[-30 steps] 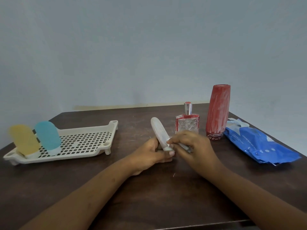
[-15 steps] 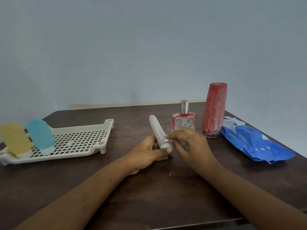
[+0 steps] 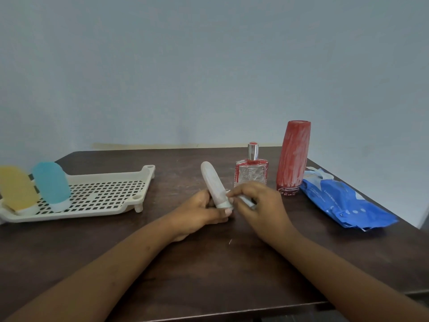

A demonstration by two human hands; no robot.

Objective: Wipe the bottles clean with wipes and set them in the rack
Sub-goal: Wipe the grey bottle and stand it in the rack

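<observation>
My left hand [image 3: 199,211] grips a small pale tube bottle [image 3: 212,183] near its white cap, tilted with the rounded end up and away. My right hand [image 3: 257,204] pinches a crumpled white wipe [image 3: 243,199] against the bottle's cap end. A cream perforated rack [image 3: 97,196] stands at the left with a yellow bottle [image 3: 17,188] and a blue bottle [image 3: 51,183] standing cap-down in it. A square glass bottle [image 3: 251,171] smeared red and a tall red-smeared bottle [image 3: 293,158] stand behind my hands.
A blue pack of wipes [image 3: 346,204] lies at the right, close to the table's right edge. The dark wooden table [image 3: 209,270] ends against a pale wall; its front edge runs just under my forearms.
The view has shifted slightly. My right hand's fingers have worked the wipe around the cap end of the pale bottle; my left hand keeps the same grip.
</observation>
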